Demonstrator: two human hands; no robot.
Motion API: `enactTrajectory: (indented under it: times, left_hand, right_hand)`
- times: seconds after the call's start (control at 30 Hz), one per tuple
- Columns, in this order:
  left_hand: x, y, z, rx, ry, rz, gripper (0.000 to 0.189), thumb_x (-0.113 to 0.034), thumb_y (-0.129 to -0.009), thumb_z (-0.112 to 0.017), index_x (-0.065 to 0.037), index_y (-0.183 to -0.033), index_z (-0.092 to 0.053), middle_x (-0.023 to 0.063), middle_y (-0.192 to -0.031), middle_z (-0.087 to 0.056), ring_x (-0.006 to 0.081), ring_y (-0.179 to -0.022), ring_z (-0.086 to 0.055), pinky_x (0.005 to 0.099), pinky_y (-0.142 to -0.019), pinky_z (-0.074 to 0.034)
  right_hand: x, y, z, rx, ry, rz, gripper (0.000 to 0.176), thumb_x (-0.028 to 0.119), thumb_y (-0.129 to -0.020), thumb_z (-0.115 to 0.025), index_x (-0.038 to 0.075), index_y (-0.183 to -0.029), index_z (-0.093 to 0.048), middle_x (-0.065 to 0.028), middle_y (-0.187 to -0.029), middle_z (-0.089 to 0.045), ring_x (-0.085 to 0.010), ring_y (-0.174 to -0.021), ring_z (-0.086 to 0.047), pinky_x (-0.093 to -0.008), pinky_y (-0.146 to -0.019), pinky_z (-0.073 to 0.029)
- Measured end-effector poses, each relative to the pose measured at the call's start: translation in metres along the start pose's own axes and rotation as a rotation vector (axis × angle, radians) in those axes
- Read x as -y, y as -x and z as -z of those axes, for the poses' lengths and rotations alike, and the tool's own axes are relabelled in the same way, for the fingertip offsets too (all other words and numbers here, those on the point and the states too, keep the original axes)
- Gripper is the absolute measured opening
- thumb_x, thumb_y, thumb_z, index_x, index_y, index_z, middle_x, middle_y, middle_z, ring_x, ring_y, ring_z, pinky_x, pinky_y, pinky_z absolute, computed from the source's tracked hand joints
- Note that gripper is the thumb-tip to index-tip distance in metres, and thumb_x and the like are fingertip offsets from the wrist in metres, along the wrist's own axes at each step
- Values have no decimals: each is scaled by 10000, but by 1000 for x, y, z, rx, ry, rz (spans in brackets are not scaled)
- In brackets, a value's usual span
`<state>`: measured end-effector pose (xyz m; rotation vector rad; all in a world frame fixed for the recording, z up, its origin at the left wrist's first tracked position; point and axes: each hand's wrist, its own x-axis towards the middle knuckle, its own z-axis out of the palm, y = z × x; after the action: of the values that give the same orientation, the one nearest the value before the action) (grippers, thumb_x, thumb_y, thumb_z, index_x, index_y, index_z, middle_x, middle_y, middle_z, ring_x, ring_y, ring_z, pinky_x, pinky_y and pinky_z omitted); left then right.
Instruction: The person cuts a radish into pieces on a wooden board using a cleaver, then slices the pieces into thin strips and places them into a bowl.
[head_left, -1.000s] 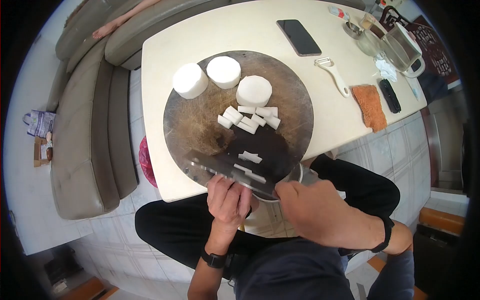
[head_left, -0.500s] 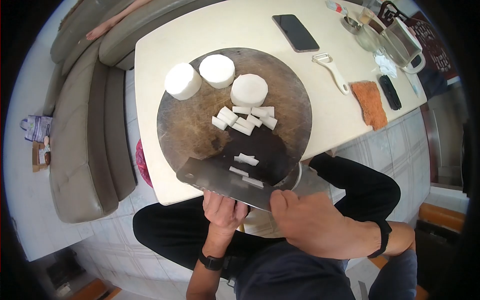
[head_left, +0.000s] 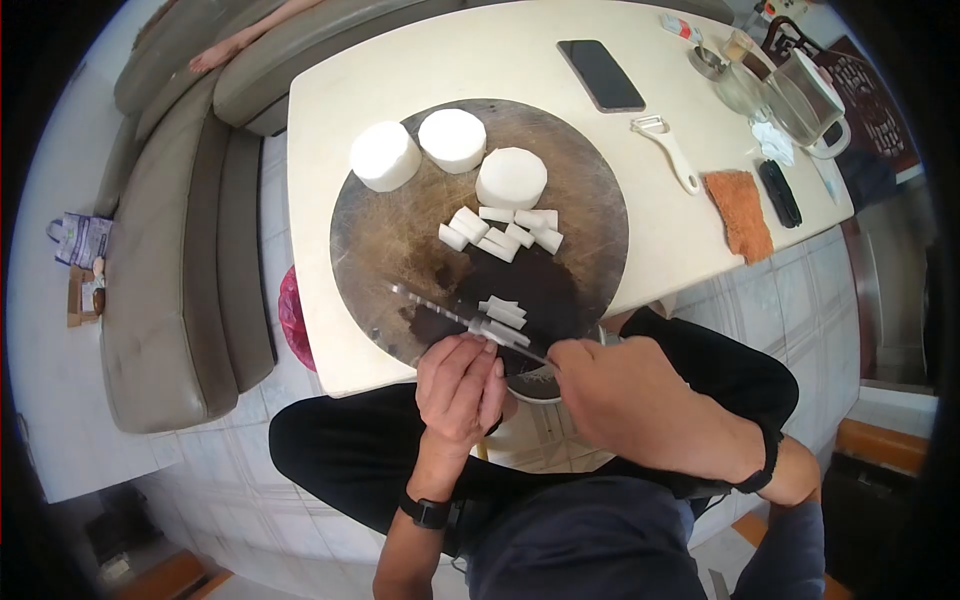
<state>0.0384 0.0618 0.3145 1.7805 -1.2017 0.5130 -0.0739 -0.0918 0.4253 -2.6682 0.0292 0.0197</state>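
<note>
My right hand (head_left: 650, 400) is wrapped round the handle of a cleaver (head_left: 437, 310), whose blade now shows nearly edge-on over the near part of a round wooden chopping board (head_left: 400, 240). My left hand (head_left: 458, 390) is beside the blade, its fingers bent and its fingertips against a white radish piece (head_left: 505, 332); the lower fingers are partly hidden. Just beyond the blade lie a few thin radish pieces (head_left: 502, 310). Farther up the board sits a cluster of cut radish sticks (head_left: 497, 240), with three thick radish rounds (head_left: 512, 178) behind them.
A phone (head_left: 602, 75), a peeler (head_left: 667, 152), an orange cloth (head_left: 738, 215) and a black object (head_left: 779, 193) lie right of the board. A glass jug (head_left: 803, 100) stands at the table's far right. A grey sofa (head_left: 165, 290) is left; another person's arm (head_left: 235, 45) rests there.
The cleaver has turned from broadside to nearly edge-on. My left hand has come up from beneath the blade to the radish at the board's near edge. The view has shifted slightly.
</note>
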Motion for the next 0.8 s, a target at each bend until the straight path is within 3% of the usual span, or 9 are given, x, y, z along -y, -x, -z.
enactTrajectory:
  times: [0.07,0.13,0.27,0.37,0.57,0.63,0.8]
  left_hand:
    - [0,1,1,-12,-25,-16,191,42,-647,-744,33,-828,-686,132,-884,-643,325,-860,-632,393,-746,-529]
    - [2,4,2,12,-45,-14,180,28,-615,-738,24,-781,-670,127,-833,-618,327,-810,-620,393,-724,-523]
    - [3,7,2,22,-58,-4,170,23,-596,-731,18,-748,-655,125,-801,-600,328,-777,-608,395,-725,-521]
    - [2,4,2,31,-65,7,174,22,-604,-729,12,-767,-668,124,-810,-607,322,-782,-608,394,-728,-518]
    - [-3,-2,1,14,-39,24,246,17,-632,-724,5,-877,-699,121,-871,-619,314,-830,-612,384,-735,-512]
    - [-5,-2,3,89,-46,62,228,34,-686,-710,16,-911,-679,157,-939,-612,344,-911,-602,412,-818,-493]
    - [-7,-4,8,100,-39,71,221,40,-693,-713,20,-912,-689,160,-967,-620,342,-938,-605,414,-836,-493]
  right_hand:
    - [5,8,3,50,30,-2,132,57,-820,-604,-5,-904,-523,-107,-715,-558,-265,-585,-618,-357,-481,-448]
    - [9,13,9,120,17,19,177,57,-780,-638,-27,-854,-502,-167,-727,-589,-304,-563,-639,-374,-478,-479]
    - [8,15,16,141,-36,31,218,28,-734,-647,-38,-871,-491,-170,-741,-586,-302,-587,-642,-374,-471,-475]
    - [5,15,16,197,-18,2,245,12,-700,-652,-36,-881,-493,-159,-752,-586,-305,-617,-643,-377,-482,-472]
    - [-4,17,17,108,-122,-4,251,16,-711,-648,-32,-894,-482,-150,-723,-567,-324,-594,-626,-394,-489,-461]
    - [-7,16,15,86,-102,-35,245,19,-722,-652,-26,-884,-474,-160,-716,-565,-336,-591,-624,-397,-498,-466]
    - [-9,14,13,92,-139,-36,227,16,-735,-645,-23,-875,-470,-174,-731,-578,-347,-606,-631,-397,-499,-470]
